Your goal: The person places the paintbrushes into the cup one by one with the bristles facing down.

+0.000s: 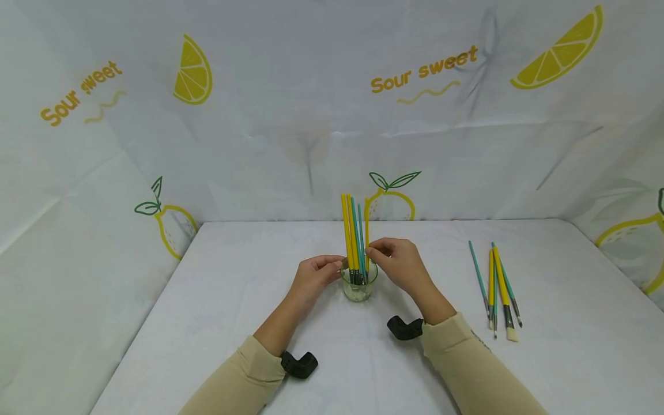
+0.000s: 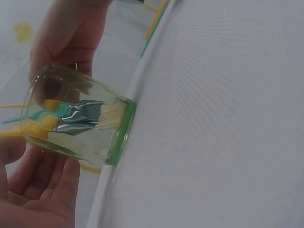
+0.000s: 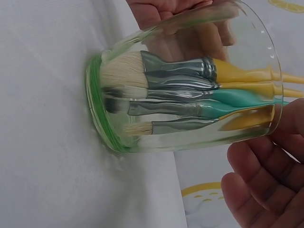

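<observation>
A clear glass point(image 1: 358, 293) with a green-tinted base stands upright on the white table, holding several yellow and teal paintbrushes, bristles down. My left hand point(image 1: 317, 276) grips its left side near the rim, thumb and fingers around the edge. At the right of the rim, my right hand point(image 1: 402, 262) pinches a yellow paintbrush point(image 1: 366, 222) between thumb and forefinger. That brush stands upright, its bristles inside the glass. The right wrist view shows pale and dark bristles point(image 3: 124, 69) low inside the glass, close to its base.
To the right, several loose yellow and teal paintbrushes point(image 1: 503, 288) lie on the white table point(image 1: 233, 323), bristles toward me. Behind the table hangs a white lemon-print backdrop point(image 1: 290, 86). A black wrist camera point(image 1: 301, 365) sits at my left cuff, another point(image 1: 404, 328) at my right.
</observation>
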